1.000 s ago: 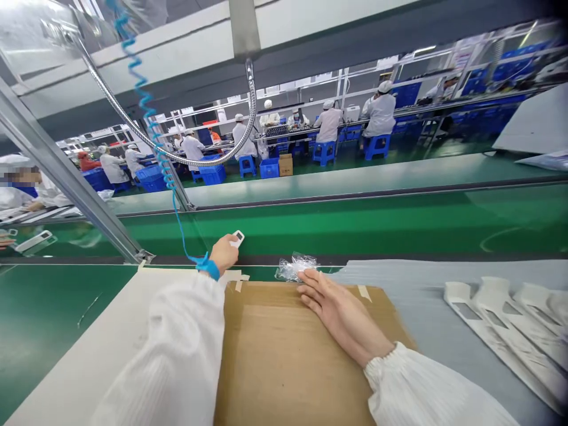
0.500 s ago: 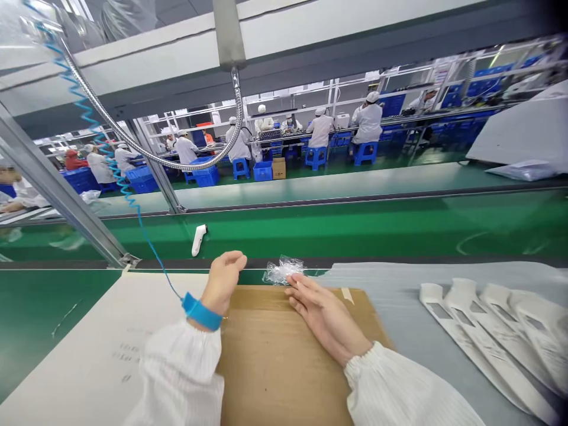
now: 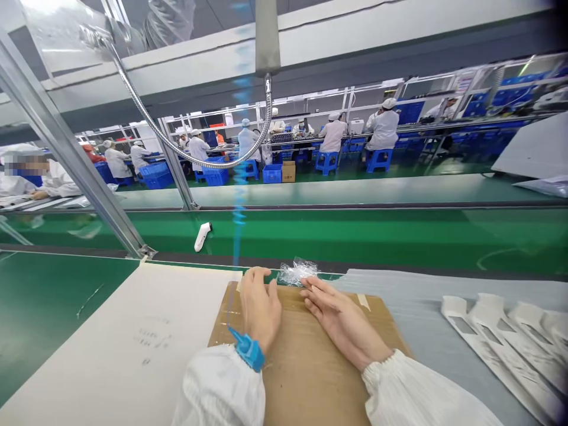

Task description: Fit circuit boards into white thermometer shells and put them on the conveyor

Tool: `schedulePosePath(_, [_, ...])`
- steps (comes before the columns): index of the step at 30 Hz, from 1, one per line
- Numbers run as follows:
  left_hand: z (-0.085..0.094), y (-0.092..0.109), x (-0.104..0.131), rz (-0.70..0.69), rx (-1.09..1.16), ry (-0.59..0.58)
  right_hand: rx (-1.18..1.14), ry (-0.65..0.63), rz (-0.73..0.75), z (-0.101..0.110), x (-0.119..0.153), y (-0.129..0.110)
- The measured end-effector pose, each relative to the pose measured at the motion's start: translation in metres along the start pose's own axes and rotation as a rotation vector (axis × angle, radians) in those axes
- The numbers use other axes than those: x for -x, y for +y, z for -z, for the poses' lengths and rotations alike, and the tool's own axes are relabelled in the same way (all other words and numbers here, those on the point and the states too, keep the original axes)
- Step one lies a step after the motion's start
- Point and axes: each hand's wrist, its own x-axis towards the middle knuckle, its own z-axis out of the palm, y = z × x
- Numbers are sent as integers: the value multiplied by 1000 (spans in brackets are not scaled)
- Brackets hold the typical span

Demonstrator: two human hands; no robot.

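My left hand rests on a brown cardboard sheet, fingers loosely curled, holding nothing; a blue wrist strap with a coiled cord sits on that wrist. My right hand lies flat on the cardboard, fingers stretched toward a crumpled clear plastic bag at the sheet's far edge. A white handheld device lies on the green conveyor belt, beyond both hands.
White device shells lie in a row on a grey mat at right. A white paper sheet covers the bench at left. A metal post slants up at left, a flexible hose arcs overhead. Other workers sit at far lines.
My left hand set the white device on the belt, let go, and drew back onto the cardboard beside my right hand. The right hand barely moved.
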Motion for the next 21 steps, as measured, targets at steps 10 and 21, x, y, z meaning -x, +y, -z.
schedulePosePath(10, [-1, -19, 6, -70, -71, -37, 86, 10, 29, 2, 3, 0])
schedulePosePath(21, [0, -27, -1, 44, -51, -15, 102, -5, -8, 6, -1, 0])
